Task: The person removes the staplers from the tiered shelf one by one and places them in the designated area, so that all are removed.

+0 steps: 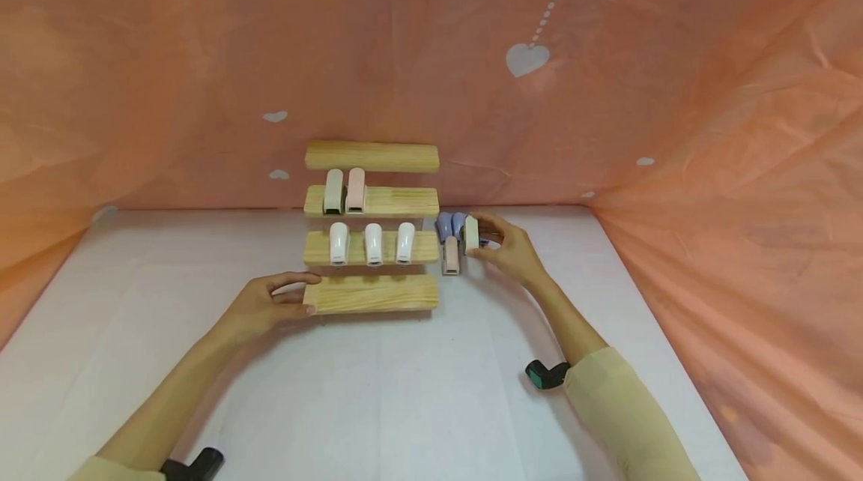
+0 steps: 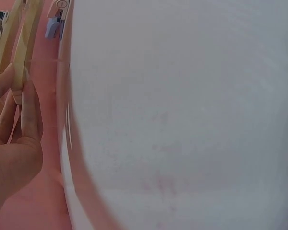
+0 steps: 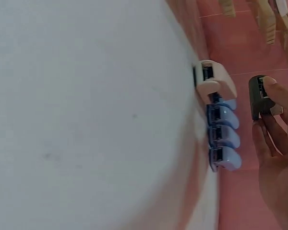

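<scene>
A wooden rack of four tiers carries a green and a pink stapler [image 1: 356,191] on its second tier from the top and three white ones [image 1: 374,244] on the third. Its bottom tier [image 1: 377,294] is bare, and my left hand [image 1: 259,306] pinches that tier's left end. Right of the rack, my right hand [image 1: 509,247] holds a pale green stapler [image 1: 471,235] between thumb and fingers; in the right wrist view this stapler [image 3: 260,98] is off the table. Beside it are a pink stapler [image 1: 450,255] and several blue-purple ones [image 3: 224,136] in a row.
The rack's top tier [image 1: 372,156] is bare. An orange-pink cloth [image 1: 404,54] with white hearts hangs behind and at both sides of the white table [image 1: 418,398]. Black devices [image 1: 544,374] are at both forearms.
</scene>
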The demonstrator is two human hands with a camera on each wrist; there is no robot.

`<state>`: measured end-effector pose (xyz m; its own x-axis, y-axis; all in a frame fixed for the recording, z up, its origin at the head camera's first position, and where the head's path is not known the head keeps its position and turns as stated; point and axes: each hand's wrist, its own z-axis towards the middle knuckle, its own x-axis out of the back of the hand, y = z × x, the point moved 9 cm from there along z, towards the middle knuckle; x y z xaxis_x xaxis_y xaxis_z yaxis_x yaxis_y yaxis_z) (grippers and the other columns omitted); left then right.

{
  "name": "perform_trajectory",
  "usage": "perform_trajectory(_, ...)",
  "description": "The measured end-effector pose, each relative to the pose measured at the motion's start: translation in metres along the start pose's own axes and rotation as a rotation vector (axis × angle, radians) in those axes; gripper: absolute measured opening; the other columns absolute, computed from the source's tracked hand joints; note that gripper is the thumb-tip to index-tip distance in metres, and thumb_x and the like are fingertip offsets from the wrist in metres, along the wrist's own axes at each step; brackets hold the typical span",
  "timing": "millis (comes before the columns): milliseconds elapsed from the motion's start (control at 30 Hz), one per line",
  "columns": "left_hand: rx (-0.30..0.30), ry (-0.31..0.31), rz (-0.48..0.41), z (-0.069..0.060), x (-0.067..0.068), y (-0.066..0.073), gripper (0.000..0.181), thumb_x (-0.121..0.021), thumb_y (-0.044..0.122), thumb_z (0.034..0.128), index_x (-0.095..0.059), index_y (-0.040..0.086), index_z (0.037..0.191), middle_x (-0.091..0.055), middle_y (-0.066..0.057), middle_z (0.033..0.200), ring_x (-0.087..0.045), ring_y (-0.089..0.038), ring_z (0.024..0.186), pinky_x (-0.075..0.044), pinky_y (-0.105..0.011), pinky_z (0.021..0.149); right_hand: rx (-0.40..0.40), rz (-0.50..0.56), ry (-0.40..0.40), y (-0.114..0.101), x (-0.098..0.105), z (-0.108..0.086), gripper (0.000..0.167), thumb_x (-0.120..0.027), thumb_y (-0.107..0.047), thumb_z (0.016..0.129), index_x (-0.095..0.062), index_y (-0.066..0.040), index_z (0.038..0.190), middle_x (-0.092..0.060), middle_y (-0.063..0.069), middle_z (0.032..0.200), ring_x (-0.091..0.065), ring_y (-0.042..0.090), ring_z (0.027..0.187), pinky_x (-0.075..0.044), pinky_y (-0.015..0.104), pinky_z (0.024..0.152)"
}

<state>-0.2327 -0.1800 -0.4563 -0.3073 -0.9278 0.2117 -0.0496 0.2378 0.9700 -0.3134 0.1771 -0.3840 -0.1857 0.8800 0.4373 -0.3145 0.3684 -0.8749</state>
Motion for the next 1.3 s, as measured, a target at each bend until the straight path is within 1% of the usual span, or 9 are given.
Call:
perform_trajectory(167, -0.019, -0.012, -0.058, 0.003, -0.002, -0.002, 0.056, -0.080, 0.012, 0.0839, -0.057, -0.006, 0.132, -0.047, -0.026, 0.145, -0.064, -0.010, 0.109, -0.056, -0.027, 0.085, -0.026, 0.012, -0.016, 0.030, -0.003, 0.002, 0.070, -0.080, 0.008, 0.078, -0.050, 0.004, 0.141, -0.058, 0.029, 0.130, -0.058, 0.044, 0.118, -0.047, 0.049, 0.102)
perform_trajectory(333, -0.036, -0.021, -0.078, 0.003, -0.003, 0.000, 0.056, -0.079, 0.010, 0.0849, -0.056, -0.008, 0.132, -0.051, -0.029, 0.140, -0.066, -0.007, 0.105, -0.056, -0.026, 0.085, -0.025, -0.043, -0.016, 0.041, -0.004, 0.000, 0.069, -0.082, 0.004, 0.077, -0.053, 0.000, 0.139, -0.062, 0.025, 0.126, -0.061, 0.039, 0.116, -0.050, 0.043, 0.099)
perform_trajectory(467, -0.032, -0.026, -0.082, 0.002, -0.004, 0.002, 0.056, -0.078, 0.010, 0.0858, -0.055, -0.008, 0.133, -0.054, -0.031, 0.135, -0.066, -0.011, 0.107, -0.056, -0.026, 0.085, -0.023, -0.071, -0.030, 0.047, -0.008, -0.001, 0.068, -0.083, 0.002, 0.077, -0.054, -0.001, 0.138, -0.063, 0.022, 0.126, -0.062, 0.036, 0.115, -0.051, 0.042, 0.099)
perform_trajectory(667, -0.030, -0.024, -0.068, 0.000, -0.004, 0.004, 0.055, -0.078, 0.011, 0.0862, -0.055, -0.007, 0.133, -0.054, -0.030, 0.136, -0.064, -0.017, 0.112, -0.055, -0.024, 0.085, -0.058, -0.117, -0.021, 0.055, -0.011, -0.005, 0.067, -0.083, -0.001, 0.077, -0.055, -0.004, 0.138, -0.064, 0.019, 0.127, -0.064, 0.032, 0.114, -0.051, 0.041, 0.098)
perform_trajectory(767, -0.030, -0.025, -0.069, 0.001, -0.004, 0.003, 0.055, -0.078, 0.010, 0.0858, -0.055, -0.008, 0.133, -0.055, -0.031, 0.134, -0.065, -0.016, 0.111, -0.055, -0.024, 0.085, -0.076, -0.118, -0.023, 0.059, -0.014, -0.006, 0.067, -0.083, -0.002, 0.078, -0.054, -0.003, 0.138, -0.063, 0.019, 0.128, -0.064, 0.032, 0.113, -0.051, 0.041, 0.097)
perform_trajectory(900, -0.025, -0.030, -0.079, 0.001, -0.004, 0.000, 0.056, -0.078, 0.009, 0.0858, -0.055, -0.009, 0.133, -0.050, -0.029, 0.140, -0.065, -0.013, 0.110, -0.055, -0.024, 0.086, -0.097, -0.101, -0.026, 0.065, -0.017, -0.008, 0.068, -0.083, -0.002, 0.078, -0.053, -0.003, 0.139, -0.062, 0.020, 0.129, -0.064, 0.034, 0.113, -0.052, 0.041, 0.097)
perform_trajectory(1000, -0.021, -0.029, -0.069, 0.001, -0.004, -0.001, 0.056, -0.078, 0.010, 0.0857, -0.055, -0.008, 0.133, -0.047, -0.027, 0.145, -0.063, -0.018, 0.115, -0.054, -0.024, 0.086, -0.091, -0.091, -0.028, 0.068, -0.019, -0.008, 0.069, -0.083, -0.002, 0.078, -0.052, -0.001, 0.140, -0.061, 0.023, 0.129, -0.063, 0.036, 0.114, -0.051, 0.042, 0.099)
perform_trajectory(1100, -0.022, -0.026, -0.061, 0.001, -0.003, 0.000, 0.055, -0.078, 0.011, 0.0857, -0.056, -0.007, 0.133, -0.046, -0.027, 0.146, -0.060, -0.026, 0.120, -0.054, -0.024, 0.086, -0.080, -0.079, -0.028, 0.069, -0.020, -0.007, 0.070, -0.083, -0.001, 0.078, -0.051, 0.001, 0.140, -0.060, 0.025, 0.129, -0.062, 0.038, 0.115, -0.050, 0.044, 0.100)
perform_trajectory(1300, -0.019, -0.023, -0.058, 0.000, -0.002, 0.002, 0.055, -0.078, 0.011, 0.0855, -0.056, -0.007, 0.133, -0.046, -0.027, 0.145, -0.057, -0.034, 0.123, -0.054, -0.024, 0.086, -0.096, -0.112, -0.025, 0.067, -0.020, -0.006, 0.069, -0.083, 0.000, 0.078, -0.052, -0.001, 0.140, -0.062, 0.022, 0.128, -0.063, 0.034, 0.114, -0.052, 0.038, 0.098)
